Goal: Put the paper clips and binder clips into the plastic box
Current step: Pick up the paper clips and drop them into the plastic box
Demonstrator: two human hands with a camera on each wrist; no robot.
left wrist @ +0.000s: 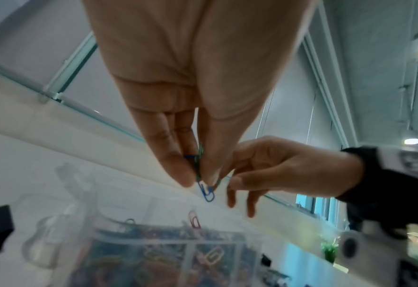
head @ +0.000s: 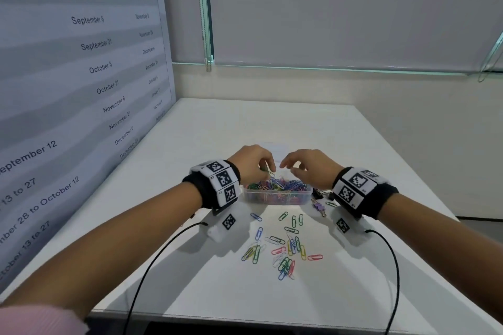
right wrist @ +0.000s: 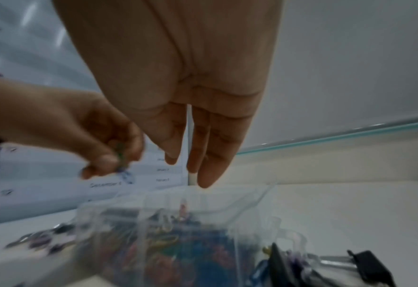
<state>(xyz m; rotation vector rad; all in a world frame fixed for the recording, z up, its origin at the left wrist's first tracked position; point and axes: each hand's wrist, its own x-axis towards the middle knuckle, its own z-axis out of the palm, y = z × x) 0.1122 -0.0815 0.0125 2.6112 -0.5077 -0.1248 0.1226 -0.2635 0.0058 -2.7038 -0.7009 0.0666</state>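
A clear plastic box [head: 277,193] heaped with coloured paper clips stands mid-table. Just above its far left part, my left hand [head: 268,171] pinches a few green and blue paper clips [left wrist: 206,192] between thumb and fingertips [left wrist: 185,178]. My right hand [head: 291,167] hovers over the box's right part, close to the left hand, fingers relaxed and pointing down; I see nothing held in it [right wrist: 185,170]. Several loose paper clips [head: 283,247] lie scattered in front of the box. Purple and black binder clips [head: 319,205] lie at the box's right side, seen again as black binder clips [right wrist: 372,266].
The white table [head: 272,122] meets a wall poster of dates [head: 81,76] on the left and a wall at the back. A pale flat piece [head: 273,148] lies behind the box. Wrist-camera cables [head: 152,258] trail to the near edge.
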